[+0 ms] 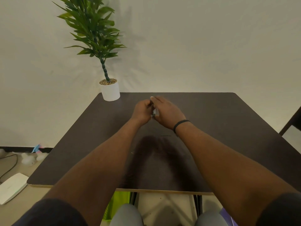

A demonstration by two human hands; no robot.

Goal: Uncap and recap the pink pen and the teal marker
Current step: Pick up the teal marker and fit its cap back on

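Both arms reach out over a dark brown table [219,128], and the two hands meet above its far middle part. The left hand [141,111] is curled into a loose fist with its fingers folded in toward the right one. The right hand [167,112] lies palm down and partly over the left, its fingers stretched toward the far edge, with a pale fingernail showing at the tip. Between the two hands a small greyish piece of a pen or marker [154,112] shows, standing roughly upright in the gap; both hands are closed around it, touching it from either side (it is too blurred and too hidden to tell whether it is the pink pen or the teal marker, or whether its cap is on or off). A black band [180,123] sits around the right wrist. At the far left corner of the table stands a white pot [110,92] filled with small pebbles, holding a leafy green plant [92,28] that leans left against a pale wall [203,46]. On the floor to the left lie a flat white box [12,187] and a dark cable [9,167]. Under the near table edge a bright green bag [118,204] shows beside the person's grey-clad knees [126,215].
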